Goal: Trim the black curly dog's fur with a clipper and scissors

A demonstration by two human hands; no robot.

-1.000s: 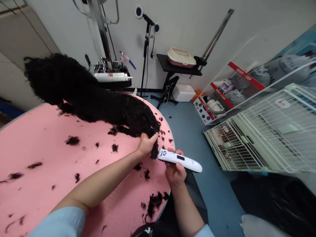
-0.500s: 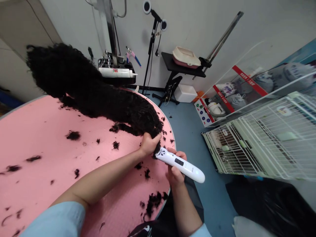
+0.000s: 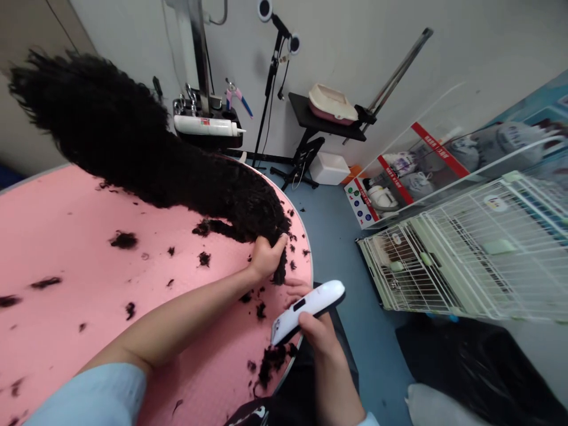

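Note:
A black curly-haired dog [image 3: 177, 171] is on the round pink table [image 3: 97, 296], its rear end towards the right edge. My left hand [image 3: 266, 257] is closed around a narrow furry part at its rear; whether this is a leg or the tail I cannot tell. The lower end of that part pokes out past my fingers. My right hand [image 3: 317, 328] holds a white hair clipper [image 3: 308, 307], thumb on top and some fingers stretched out beyond it. The clipper's head points down-left, apart from the dog, above the table's edge. Tufts of cut black hair [image 3: 124, 239] lie about.
Behind the dog, a tool tray holds a white bottle [image 3: 206, 125] and pink-and-blue nail clippers [image 3: 237, 97]. A black stand [image 3: 270, 83] rises beside it. Wire cages [image 3: 479, 254] stand on the right, with a black bag [image 3: 479, 361] on the floor.
The clipper has come away from the furry part and turned, its head now pointing down-left. My left hand keeps its hold. The dog's front end appears farther left and higher.

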